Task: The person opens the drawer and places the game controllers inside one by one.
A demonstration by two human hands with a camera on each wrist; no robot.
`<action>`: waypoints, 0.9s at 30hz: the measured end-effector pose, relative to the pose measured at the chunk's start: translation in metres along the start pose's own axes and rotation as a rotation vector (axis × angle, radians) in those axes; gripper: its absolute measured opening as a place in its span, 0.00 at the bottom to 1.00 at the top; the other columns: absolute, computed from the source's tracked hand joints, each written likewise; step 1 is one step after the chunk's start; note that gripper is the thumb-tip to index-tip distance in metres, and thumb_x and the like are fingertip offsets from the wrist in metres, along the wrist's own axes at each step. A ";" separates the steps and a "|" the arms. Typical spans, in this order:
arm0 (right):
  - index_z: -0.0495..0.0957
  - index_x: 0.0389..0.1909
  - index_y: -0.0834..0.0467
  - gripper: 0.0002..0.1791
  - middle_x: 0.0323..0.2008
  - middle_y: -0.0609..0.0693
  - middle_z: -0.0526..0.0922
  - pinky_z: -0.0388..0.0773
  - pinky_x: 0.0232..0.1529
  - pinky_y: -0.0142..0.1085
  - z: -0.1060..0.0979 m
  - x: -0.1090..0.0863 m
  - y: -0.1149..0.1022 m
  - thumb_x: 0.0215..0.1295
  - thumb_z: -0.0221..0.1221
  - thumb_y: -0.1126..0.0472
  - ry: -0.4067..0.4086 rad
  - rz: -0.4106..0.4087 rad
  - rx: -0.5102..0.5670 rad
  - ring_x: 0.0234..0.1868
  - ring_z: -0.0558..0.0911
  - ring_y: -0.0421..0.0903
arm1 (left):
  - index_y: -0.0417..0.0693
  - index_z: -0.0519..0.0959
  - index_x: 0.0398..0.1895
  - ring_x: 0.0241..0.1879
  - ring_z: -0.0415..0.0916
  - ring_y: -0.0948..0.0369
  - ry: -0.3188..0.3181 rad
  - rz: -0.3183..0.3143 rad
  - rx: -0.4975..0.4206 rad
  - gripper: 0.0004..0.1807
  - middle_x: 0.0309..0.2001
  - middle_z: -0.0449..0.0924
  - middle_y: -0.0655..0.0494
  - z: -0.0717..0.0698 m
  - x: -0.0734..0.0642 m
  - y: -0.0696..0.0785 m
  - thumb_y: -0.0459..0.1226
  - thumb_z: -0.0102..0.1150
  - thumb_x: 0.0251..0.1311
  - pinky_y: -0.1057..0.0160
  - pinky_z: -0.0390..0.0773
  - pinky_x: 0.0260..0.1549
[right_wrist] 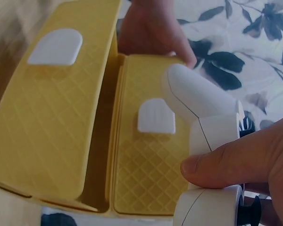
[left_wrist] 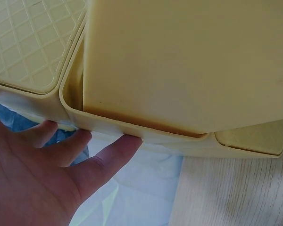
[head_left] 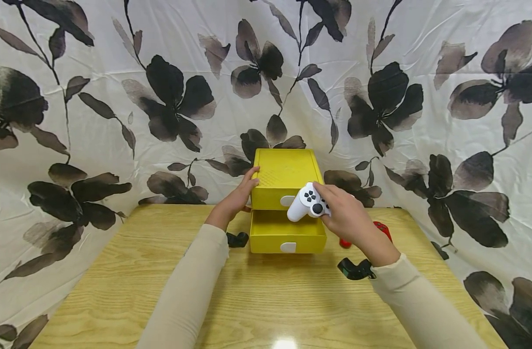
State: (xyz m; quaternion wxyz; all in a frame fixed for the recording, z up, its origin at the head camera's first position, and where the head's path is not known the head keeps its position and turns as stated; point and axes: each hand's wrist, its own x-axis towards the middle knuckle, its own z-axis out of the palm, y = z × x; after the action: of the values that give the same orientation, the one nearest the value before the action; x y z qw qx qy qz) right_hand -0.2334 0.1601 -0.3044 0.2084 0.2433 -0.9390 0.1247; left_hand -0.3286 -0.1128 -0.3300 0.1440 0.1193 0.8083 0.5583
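A yellow two-drawer box (head_left: 288, 169) stands on the table with its lower drawer (head_left: 266, 244) pulled out and its upper drawer (right_wrist: 148, 183) closed. My left hand (head_left: 236, 199) steadies the box's left side. In the left wrist view the fingers of that left hand (left_wrist: 42, 174) are spread, fingertips against the side edge. My right hand (head_left: 351, 220) pinches a white game controller (head_left: 302, 206) in front of the upper drawer, over the open lower one. The right wrist view shows my thumb (right_wrist: 212, 170) pressed on the controller between its two grips.
A red game controller (head_left: 383, 230) lies on the wooden table (head_left: 270, 300) right of the box, partly hidden behind my right hand. Black wrist devices (head_left: 355, 269) show beside both wrists. A white cloth (head_left: 309, 116) with dark flowers hangs behind the table.
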 end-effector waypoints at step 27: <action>0.64 0.63 0.55 0.38 0.53 0.49 0.76 0.73 0.52 0.42 0.026 0.013 -0.030 0.46 0.65 0.66 0.077 -0.152 -0.041 0.50 0.77 0.49 | 0.92 0.43 0.60 0.68 0.47 0.48 0.040 0.035 -0.027 0.23 0.72 0.31 0.63 0.000 0.020 -0.023 0.62 0.30 0.61 0.35 0.67 0.48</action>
State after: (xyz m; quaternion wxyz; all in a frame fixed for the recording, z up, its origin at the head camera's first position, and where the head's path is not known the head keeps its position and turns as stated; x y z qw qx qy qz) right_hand -0.2369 0.1207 -0.3177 0.2582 0.3048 -0.9114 0.0986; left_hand -0.3477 -0.1139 -0.3534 0.1198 0.1203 0.8013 0.5736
